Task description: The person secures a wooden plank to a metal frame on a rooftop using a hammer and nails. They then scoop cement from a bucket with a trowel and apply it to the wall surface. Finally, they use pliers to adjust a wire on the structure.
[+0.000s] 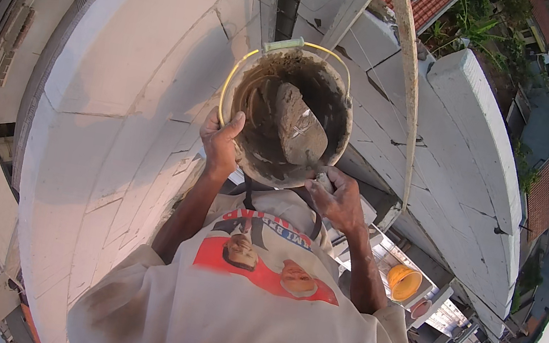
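On my feed the left thumb (pixel 238 122) lies up against the left edge of the bucket's rim, pointing away from the chest, while that hand's other fingers curl round the outside, partly hidden from me. So I read the left hand (pixel 220 146) as gripping the bucket (pixel 257 89) by its lower-left rim. The right hand (pixel 341 201) sits at the lower-right rim, its thumb and fingers closed on the handle of a trowel (pixel 309 139); I can't tell whether the knuckles touch the bucket.

From that grip the trowel runs up and leftward into the bucket, its blade caked with grey mortar (pixel 290 110) toward the far end. More mortar coats the bucket's inner wall. I can't tell if the blade rests on anything inside.

Both forearms reach forward from the sleeves, elbows spread to either side of the printed shirt (pixel 249 320), wrists bent in toward the bucket, which is in front of the belly with its mouth facing me. Its yellow wire bail (pixel 229 84) arches over the far rim, with a pale green grip (pixel 283 45).

Farther out, pale block walls (pixel 144 41) flank both sides, a wooden pole (pixel 409 85) crosses beyond the right rim, and a yellow pail (pixel 393 278) sits below the right forearm.
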Motion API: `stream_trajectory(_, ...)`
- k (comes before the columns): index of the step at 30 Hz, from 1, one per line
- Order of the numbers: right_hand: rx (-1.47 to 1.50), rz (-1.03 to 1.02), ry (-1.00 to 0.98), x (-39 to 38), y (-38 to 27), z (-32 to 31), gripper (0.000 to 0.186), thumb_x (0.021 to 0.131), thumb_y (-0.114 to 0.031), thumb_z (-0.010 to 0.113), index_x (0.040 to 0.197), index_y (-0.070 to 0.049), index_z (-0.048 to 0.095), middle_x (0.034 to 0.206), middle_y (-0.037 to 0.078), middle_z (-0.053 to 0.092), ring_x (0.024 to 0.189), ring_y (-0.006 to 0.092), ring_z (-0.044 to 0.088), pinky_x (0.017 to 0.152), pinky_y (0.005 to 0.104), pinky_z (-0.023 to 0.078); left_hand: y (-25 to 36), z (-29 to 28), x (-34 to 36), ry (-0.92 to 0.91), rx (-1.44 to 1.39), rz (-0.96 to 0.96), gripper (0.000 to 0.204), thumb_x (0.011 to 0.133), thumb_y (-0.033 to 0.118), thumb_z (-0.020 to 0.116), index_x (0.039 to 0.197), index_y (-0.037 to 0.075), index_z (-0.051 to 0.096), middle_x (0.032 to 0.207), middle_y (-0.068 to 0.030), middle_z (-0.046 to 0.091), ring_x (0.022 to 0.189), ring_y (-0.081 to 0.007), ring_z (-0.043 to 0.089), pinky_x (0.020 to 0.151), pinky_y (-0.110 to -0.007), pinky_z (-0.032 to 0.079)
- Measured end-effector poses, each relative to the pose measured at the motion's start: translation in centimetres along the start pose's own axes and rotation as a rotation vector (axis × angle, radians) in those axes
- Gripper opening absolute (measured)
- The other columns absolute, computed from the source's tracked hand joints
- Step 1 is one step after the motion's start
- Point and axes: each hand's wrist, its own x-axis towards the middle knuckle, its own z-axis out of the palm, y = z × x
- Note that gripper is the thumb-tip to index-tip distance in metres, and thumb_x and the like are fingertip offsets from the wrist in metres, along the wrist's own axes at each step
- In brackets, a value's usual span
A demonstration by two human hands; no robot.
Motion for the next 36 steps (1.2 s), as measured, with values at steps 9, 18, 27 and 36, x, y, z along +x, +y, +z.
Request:
stream_trajectory(9,0.361,-0.132,0.511,-2.3,-7.8,-7.6,0.034,0.103,-0.026,0.068,0.117,0.004,0.065,0.073,0.001,0.058,0.056,0.0059,0.052,0.049,0.0244,0.043,-2.1,-0.5,-0.7,0.068,0.035,-0.081,0.032,0.09,0.001,0.071,0.122,0.0,0.07,0.108,-0.0031,0.072,0.097,-0.0122,0.064,0.092,-0.027,0.047)
stream_trajectory(18,1.433,-0.236,0.133,5.3,-8.5,-12.8,0.028,0.109,-0.018,0.056,0.122,0.007,0.056,0.088,0.003,0.055,0.065,0.0086,0.052,0.05,0.0238,0.047,-3.4,-0.6,-0.4,0.054,0.024,-0.116,0.036,0.09,-0.001,0.071,0.126,-0.002,0.067,0.112,-0.0046,0.072,0.1,-0.0138,0.066,0.095,-0.029,0.048)
stream_trajectory(27,1.886,-0.332,-0.089,6.1,-7.3,-13.4,0.029,0.112,-0.018,0.046,0.122,0.009,0.053,0.086,0.005,0.052,0.061,0.011,0.047,0.049,0.0277,0.047,-2.3,0.8,0.1,0.039,0.062,-0.147,0.034,0.091,0.0,0.072,0.125,-0.002,0.067,0.113,-0.0051,0.072,0.101,-0.0152,0.066,0.096,-0.03,0.048)
stream_trajectory(36,1.446,-0.379,0.158,-1.4,-7.9,-8.0,0.032,0.11,-0.018,0.048,0.125,0.008,0.058,0.081,0.005,0.052,0.052,0.0095,0.048,0.039,0.0265,0.045,-4.2,-1.3,0.3,0.007,0.079,-0.204,0.027,0.088,0.001,0.074,0.115,0.002,0.069,0.102,-0.0007,0.071,0.089,-0.0107,0.063,0.088,-0.027,0.048)
